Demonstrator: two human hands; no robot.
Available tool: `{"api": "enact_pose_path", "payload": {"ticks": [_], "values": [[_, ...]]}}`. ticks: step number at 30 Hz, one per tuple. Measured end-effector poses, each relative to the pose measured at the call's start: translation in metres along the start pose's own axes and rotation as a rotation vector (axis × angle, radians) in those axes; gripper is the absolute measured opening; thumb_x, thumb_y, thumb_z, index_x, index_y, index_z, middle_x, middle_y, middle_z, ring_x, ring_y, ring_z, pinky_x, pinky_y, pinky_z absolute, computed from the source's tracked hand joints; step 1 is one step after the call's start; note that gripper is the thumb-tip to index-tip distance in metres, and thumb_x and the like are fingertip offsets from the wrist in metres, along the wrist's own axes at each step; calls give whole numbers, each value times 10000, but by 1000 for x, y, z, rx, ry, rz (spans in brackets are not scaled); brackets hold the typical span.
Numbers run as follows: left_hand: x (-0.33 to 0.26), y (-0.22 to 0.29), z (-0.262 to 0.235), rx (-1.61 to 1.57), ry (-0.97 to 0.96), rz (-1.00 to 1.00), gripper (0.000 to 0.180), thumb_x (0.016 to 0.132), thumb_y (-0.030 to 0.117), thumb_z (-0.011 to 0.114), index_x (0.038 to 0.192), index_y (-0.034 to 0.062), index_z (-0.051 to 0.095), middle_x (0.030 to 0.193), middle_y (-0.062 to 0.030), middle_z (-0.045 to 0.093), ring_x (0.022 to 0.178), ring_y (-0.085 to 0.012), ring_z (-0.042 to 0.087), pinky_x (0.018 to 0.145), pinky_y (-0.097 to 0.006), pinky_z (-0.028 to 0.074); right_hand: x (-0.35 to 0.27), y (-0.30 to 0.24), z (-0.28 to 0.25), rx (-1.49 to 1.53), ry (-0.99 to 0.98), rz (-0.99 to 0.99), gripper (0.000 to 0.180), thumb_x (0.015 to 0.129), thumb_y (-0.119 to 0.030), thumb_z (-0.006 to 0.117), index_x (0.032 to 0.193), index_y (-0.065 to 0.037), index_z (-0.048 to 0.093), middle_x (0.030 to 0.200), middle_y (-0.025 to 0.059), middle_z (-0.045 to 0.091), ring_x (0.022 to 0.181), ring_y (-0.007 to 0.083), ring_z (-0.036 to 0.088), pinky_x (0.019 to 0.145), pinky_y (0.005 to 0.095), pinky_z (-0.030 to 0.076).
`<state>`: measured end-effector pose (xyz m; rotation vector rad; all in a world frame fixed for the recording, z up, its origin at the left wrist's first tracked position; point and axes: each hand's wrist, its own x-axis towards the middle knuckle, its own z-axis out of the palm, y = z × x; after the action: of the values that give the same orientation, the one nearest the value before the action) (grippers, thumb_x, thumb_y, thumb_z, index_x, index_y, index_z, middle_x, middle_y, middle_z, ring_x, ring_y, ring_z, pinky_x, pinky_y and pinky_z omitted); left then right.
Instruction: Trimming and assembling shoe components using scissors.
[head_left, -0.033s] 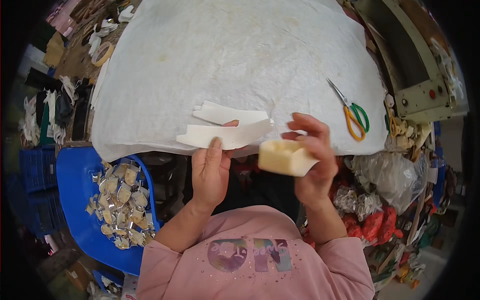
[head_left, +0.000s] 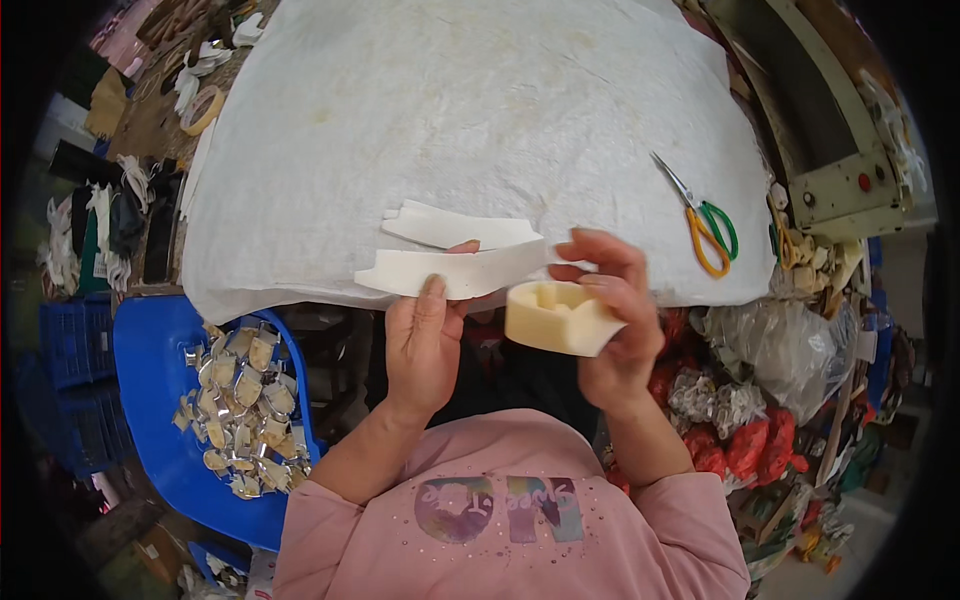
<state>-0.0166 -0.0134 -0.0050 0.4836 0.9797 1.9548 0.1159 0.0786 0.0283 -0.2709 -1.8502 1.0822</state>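
My left hand (head_left: 425,345) pinches a curved white strip (head_left: 445,270) between thumb and fingers, just over the near edge of the white-covered table (head_left: 470,110). A second white strip (head_left: 455,227) lies flat on the cover behind it. My right hand (head_left: 617,330) holds a cream-coloured rounded piece (head_left: 545,322), hollow on top, with a flared corner at its right. Its exact kind I cannot make out. The piece is just right of and below the strip's right end. Some of my right fingers are behind it and hidden.
Scissors (head_left: 695,215) with orange and green handles lie on the cover at right. At lower left, a blue tub (head_left: 150,400) holds many small cream and shiny pieces (head_left: 245,400). A tape roll (head_left: 203,110) lies at far left. A greenish machine (head_left: 845,190) and plastic bags (head_left: 780,360) flank the right side.
My right hand has shifted slightly left with the cream piece, which has turned a little so more of its hollow top shows. My left hand and its strip have hardly moved.
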Motion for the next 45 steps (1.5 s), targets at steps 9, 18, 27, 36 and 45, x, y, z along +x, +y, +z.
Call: {"api": "enact_pose_path", "payload": {"ticks": [9,18,27,36,45], "values": [[-5,10,13,-85,-135,-235,458,1010,244,295,1299,-100,387,1283,-238,488,1175,-278,513,1007,-388,414,-30,-4,5,-75,-313,21,378,766,6,630,1120,-57,515,1153,161,590,1095,367,567,1002,486,370],[-6,10,18,-68,-165,-239,463,1016,233,284,1311,-120,340,1298,-272,455,1231,-338,463,1045,-419,402,-26,-5,1,-187,-232,-71,386,734,-95,681,1099,-55,560,1184,205,555,1168,346,494,971,510,358],[-3,7,19,-92,-181,-210,465,1017,247,287,1300,-114,362,1269,-247,494,1192,-329,502,1020,-427,422,-21,-12,-3,-85,-293,-58,408,778,-80,664,1138,-78,472,1146,194,582,1116,332,537,914,484,398],[-1,1,13,-135,-193,-231,461,1012,242,286,1280,-125,363,1273,-274,475,1204,-362,484,1021,-454,427,-34,-14,-16,-8,-391,67,428,713,-78,690,1091,-25,495,1269,234,485,1188,379,479,1026,554,317],[-7,0,17,-46,-244,-207,475,1017,274,292,1307,-94,372,1253,-236,508,1144,-306,536,961,-402,471,-38,-7,-2,-137,-362,-29,491,680,-8,693,1122,-45,483,1220,236,485,1121,391,494,983,520,386]]}}
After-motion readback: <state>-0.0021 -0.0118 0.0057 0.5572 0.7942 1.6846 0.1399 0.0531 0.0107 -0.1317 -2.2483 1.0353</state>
